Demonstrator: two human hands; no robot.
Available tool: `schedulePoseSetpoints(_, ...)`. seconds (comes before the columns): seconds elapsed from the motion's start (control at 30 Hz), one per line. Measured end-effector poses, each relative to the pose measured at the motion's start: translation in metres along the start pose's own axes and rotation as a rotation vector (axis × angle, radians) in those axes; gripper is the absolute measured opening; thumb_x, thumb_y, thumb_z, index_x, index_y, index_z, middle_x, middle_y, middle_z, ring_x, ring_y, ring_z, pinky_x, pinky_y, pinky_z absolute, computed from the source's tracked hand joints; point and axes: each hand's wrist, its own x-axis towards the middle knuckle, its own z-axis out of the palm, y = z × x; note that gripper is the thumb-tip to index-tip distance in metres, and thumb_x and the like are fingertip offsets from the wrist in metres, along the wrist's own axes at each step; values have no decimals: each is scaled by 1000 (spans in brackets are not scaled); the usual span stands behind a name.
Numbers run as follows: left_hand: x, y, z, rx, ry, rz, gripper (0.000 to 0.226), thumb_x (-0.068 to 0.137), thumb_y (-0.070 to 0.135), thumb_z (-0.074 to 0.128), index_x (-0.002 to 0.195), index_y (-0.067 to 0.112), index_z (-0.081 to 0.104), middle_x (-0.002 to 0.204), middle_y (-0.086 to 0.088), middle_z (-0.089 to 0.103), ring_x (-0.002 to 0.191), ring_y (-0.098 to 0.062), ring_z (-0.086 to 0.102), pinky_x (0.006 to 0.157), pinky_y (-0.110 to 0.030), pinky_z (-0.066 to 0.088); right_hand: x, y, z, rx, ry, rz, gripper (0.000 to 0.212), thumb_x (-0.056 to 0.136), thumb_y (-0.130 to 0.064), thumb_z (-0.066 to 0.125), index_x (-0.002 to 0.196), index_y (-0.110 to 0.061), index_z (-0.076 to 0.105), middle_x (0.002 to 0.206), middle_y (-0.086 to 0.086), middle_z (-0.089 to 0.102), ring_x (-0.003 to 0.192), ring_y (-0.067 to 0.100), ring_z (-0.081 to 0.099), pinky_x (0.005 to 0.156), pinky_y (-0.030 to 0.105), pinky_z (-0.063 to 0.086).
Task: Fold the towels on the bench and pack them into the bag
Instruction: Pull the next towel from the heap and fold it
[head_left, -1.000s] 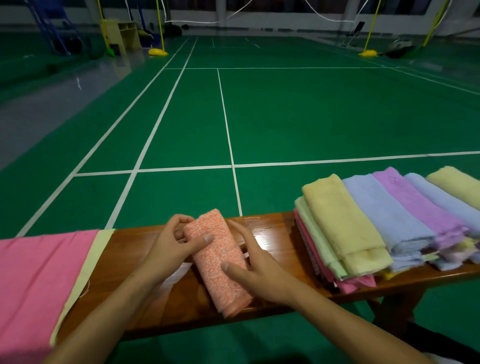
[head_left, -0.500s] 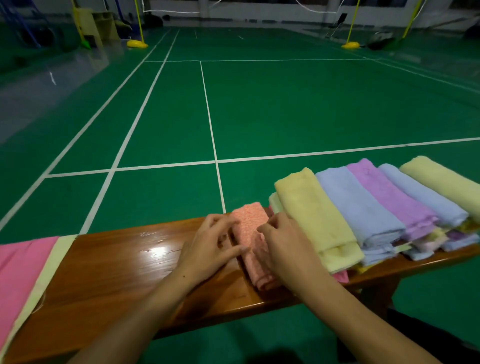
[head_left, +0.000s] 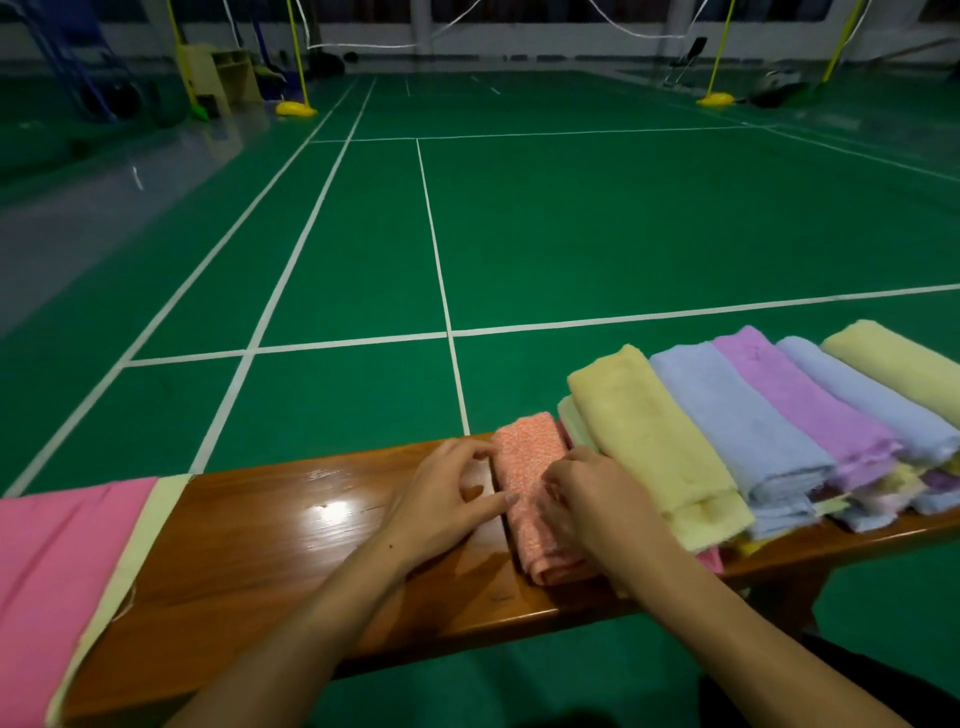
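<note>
The folded orange towel (head_left: 530, 483) was soft and light, I judged, a limp thing that would sag or spring open if I lifted it by one corner. The safest hold would have been across its middle, thumb under and fingers over all the layers at once, or one hand at each long edge.

It lay on the counter (head_left: 291, 551), pushed up against the left end of the row of folded towels (head_left: 727, 431). My left hand (head_left: 441, 504) rested at its left edge with the fingers mostly straight, the tips touching the cloth, nothing gripped. My right hand (head_left: 592, 499) lay on its right side with the fingers curled down into the cloth; whether they pinched a fold I could not tell.

The towel was a narrow, speckled orange strip with a nubbly weave, its rounded fold at the near end. Beside it sat yellow, blue and purple towels, overlapping. A pink cloth with a pale yellow border (head_left: 62, 582) covered the counter's far left end.
</note>
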Motion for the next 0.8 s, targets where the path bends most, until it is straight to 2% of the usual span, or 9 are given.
schedulePoseSetpoints(0.07, -10, -2, -19, -5, 35, -2, 46, 88, 62, 73, 127, 40, 62, 116, 26, 59, 94, 11, 55, 70, -13, 45, -2, -4, -6, 70, 82, -7, 28, 99, -37, 65, 120, -21, 74, 117, 0, 67, 98, 23, 67, 81, 41, 56)
schedulePoseSetpoints(0.17, -34, -9, -58, 90, 101, 39, 39, 92, 64, 65, 122, 39, 65, 112, 26, 64, 93, 5, 59, 77, -23, 55, -4, -21, -15, 99, 243, -81, 26, 97, -40, 69, 119, -27, 72, 114, -6, 69, 94, 17, 68, 69, 30, 53)
schedulePoseSetpoints(0.23, -53, -16, -88, 146, 139, 51, 33, 95, 62, 63, 119, 39, 66, 108, 27, 65, 92, 2, 61, 77, -21, 55, -5, -41, -18, 98, 332, -147, 25, 96, -43, 68, 116, -28, 70, 111, -7, 69, 95, 16, 66, 68, 30, 54)
schedulePoseSetpoints(0.33, -93, -39, -139, 187, 223, -45, 22, 95, 56, 68, 110, 39, 67, 99, 27, 67, 88, 3, 62, 70, -14, 48, -3, -84, -15, 178, 403, -269, 24, 95, -41, 71, 112, -25, 69, 104, -9, 67, 90, 13, 63, 67, 26, 49)
schedulePoseSetpoints(0.47, -169, -94, -201, 284, 314, -281, 26, 88, 65, 64, 99, 42, 65, 89, 33, 68, 79, 8, 64, 67, -27, 54, -4, -162, -4, 268, 340, -373, 28, 99, -49, 60, 117, -28, 65, 108, -12, 64, 91, 9, 65, 69, 31, 54)
schedulePoseSetpoints(0.53, -206, -122, -223, 353, 315, -408, 26, 89, 68, 63, 98, 43, 64, 87, 32, 67, 77, 8, 64, 69, -28, 56, -4, -206, 4, 270, 300, -405, 32, 99, -51, 54, 121, -29, 61, 111, -12, 63, 93, 10, 65, 68, 32, 54)
schedulePoseSetpoints(0.63, -251, -161, -243, 420, 324, -601, 24, 94, 61, 66, 101, 38, 64, 89, 24, 67, 84, -1, 65, 68, -28, 54, -6, -273, 19, 299, 214, -478, 35, 101, -52, 46, 123, -28, 58, 115, -9, 63, 98, 14, 65, 72, 36, 54)
schedulePoseSetpoints(0.73, -278, -185, -247, 391, 296, -740, 30, 92, 64, 68, 100, 36, 62, 89, 20, 65, 81, 0, 61, 62, -24, 46, -5, -334, 40, 384, 54, -512, 30, 103, -46, 50, 124, -26, 59, 116, -7, 64, 101, 16, 64, 81, 39, 54)
schedulePoseSetpoints(0.8, -286, -197, -242, 375, 291, -776, 31, 90, 64, 70, 96, 36, 61, 87, 19, 65, 81, 0, 61, 60, -24, 43, -2, -369, 56, 493, -66, -450, 30, 102, -41, 56, 125, -23, 62, 113, -6, 68, 99, 16, 65, 85, 41, 55)
